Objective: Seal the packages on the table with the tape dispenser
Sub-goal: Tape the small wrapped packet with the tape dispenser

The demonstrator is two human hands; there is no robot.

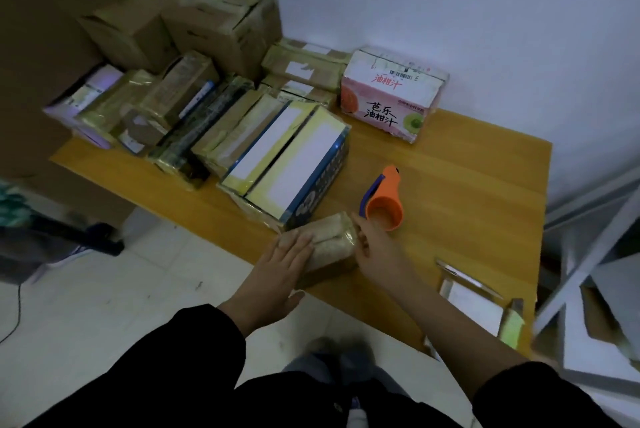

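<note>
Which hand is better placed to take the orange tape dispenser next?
Probably the right: the right hand is beside the tape dispenser, while the left hand lies flat on the small package.

The left hand (284, 265) is covering the near-left part of the small tape-wrapped brown package (332, 239). Motion blur is smearing the fingers of the right hand (375, 254) at the package's right end, so their grip is not reading clearly. Labels on the stacked brown cardboard boxes (207, 22) are blurring beyond legibility. The right frame edge is cutting off the grey metal rack (585, 261). The flat white-topped box (474, 306) beside it is blurring as well.
</note>
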